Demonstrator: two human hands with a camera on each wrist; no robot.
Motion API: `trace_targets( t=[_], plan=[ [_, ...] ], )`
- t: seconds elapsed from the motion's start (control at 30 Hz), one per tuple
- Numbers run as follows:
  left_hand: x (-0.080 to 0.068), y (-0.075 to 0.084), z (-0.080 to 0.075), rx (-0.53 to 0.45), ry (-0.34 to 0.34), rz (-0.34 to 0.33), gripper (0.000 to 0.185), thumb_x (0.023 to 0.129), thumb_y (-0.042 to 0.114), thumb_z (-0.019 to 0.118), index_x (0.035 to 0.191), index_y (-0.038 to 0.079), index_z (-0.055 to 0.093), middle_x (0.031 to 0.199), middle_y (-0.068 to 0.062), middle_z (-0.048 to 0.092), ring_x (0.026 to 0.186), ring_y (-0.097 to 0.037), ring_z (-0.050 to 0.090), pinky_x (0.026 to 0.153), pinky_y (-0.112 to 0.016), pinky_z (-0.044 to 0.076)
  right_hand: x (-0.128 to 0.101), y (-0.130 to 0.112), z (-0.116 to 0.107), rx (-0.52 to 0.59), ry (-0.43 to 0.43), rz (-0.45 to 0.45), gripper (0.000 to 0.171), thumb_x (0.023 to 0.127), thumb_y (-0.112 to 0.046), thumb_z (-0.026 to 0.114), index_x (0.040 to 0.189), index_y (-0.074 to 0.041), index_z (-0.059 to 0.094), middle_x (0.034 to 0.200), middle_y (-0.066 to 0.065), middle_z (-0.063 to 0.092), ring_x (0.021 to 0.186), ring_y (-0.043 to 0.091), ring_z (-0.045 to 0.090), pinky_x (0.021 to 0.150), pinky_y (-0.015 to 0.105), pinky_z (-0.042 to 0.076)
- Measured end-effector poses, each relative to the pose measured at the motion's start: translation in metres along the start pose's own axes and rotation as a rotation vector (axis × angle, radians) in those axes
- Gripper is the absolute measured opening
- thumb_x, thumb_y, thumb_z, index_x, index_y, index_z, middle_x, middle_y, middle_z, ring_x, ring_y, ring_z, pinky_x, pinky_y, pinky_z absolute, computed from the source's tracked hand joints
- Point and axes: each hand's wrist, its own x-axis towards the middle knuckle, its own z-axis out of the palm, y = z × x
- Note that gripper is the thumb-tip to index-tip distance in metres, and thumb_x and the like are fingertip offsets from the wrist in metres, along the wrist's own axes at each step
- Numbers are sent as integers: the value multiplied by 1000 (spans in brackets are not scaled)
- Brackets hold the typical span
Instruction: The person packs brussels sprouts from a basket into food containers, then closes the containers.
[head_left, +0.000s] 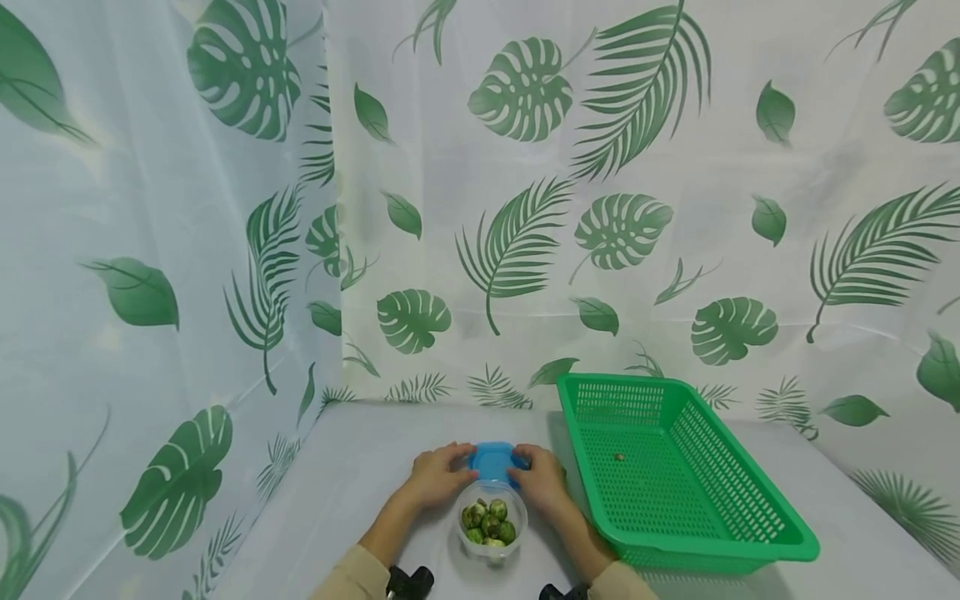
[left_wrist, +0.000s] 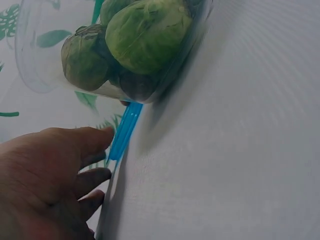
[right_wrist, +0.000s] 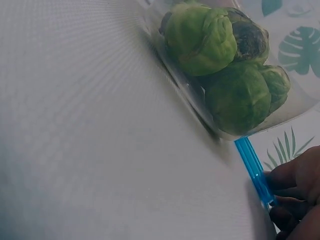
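A clear round plastic tub holds several Brussels sprouts and stands uncovered in front of me. Just behind it is a blue lid. My left hand holds the lid's left side, thumb at the near corner and fingers farther back. On the opposite side, my right hand grips the lid's edge between thumb and fingers. Both wrist views show the lid as a thin blue edge low beside the tub, with the left thumb and the right fingers at it.
A large green perforated basket stands to the right, near my right forearm, with a small brown scrap on its floor. Leaf-patterned curtains hang behind and to the left of the white table.
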Motion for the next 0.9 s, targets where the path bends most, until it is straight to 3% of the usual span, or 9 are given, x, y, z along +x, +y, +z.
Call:
trace_targets(
  t=[0.13,0.27,0.5,0.73,0.9],
  plan=[
    [3,4,2,16,-3,0,47,96,31,74,138,11,67,148,-17,60,144,-43,48,115,-72,21,1,1,-3,47,1,-23,32,87,2,76,118,9,72,128,26,68,114,39,66,94,52,55],
    [3,5,1,-11,2,-24,50,95,30,75,141,13,66,148,-16,60,143,-45,48,116,-72,22,0,2,-3,106,18,-26,30,87,5,74,116,10,72,127,26,69,102,30,65,82,38,54],
    [3,2,0,-192,15,22,53,101,21,67,150,9,55,155,-12,54,144,-40,50,117,-58,39,-1,0,1,202,33,-33,30,91,4,72,121,7,72,134,26,65,87,16,57,71,24,48],
    [3,4,-3,-332,64,108,50,103,17,65,151,5,54,163,-14,43,125,-37,66,99,-41,57,-1,-7,0,269,80,-52,32,93,2,72,125,6,70,136,24,65,80,12,53,66,21,45],
    [4,6,-5,-377,115,131,48,102,14,67,146,2,57,161,-16,45,108,-29,72,85,-24,57,-1,-10,0,321,97,-80,35,92,2,73,127,6,70,122,24,71,73,8,52,61,20,44]
  ],
)
